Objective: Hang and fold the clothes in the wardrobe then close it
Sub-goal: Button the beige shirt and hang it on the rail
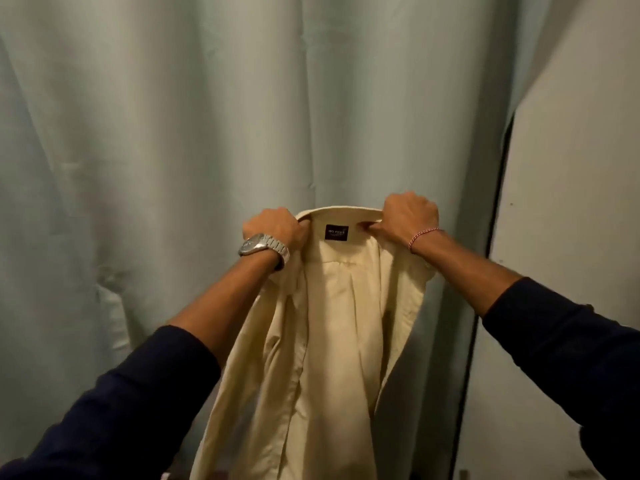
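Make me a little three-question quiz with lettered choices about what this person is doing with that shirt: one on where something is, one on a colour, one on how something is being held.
1. Where on the shirt is the dark label?
A. On a cuff
B. Inside the collar, between the two hands
C. At the bottom hem

2. What colour is the shirt?
A. Cream
B. Red
C. Black

3. How is the shirt held?
A. Lying flat, untouched
B. Draped over one forearm
C. Gripped at the collar by both hands, hanging down

Answers:
1 B, the label sits just under the collar edge, between the left hand and right hand.
2 A, the cloth is pale cream against the grey-green curtain.
3 C, both hands curl round the collar ends and the body hangs below.
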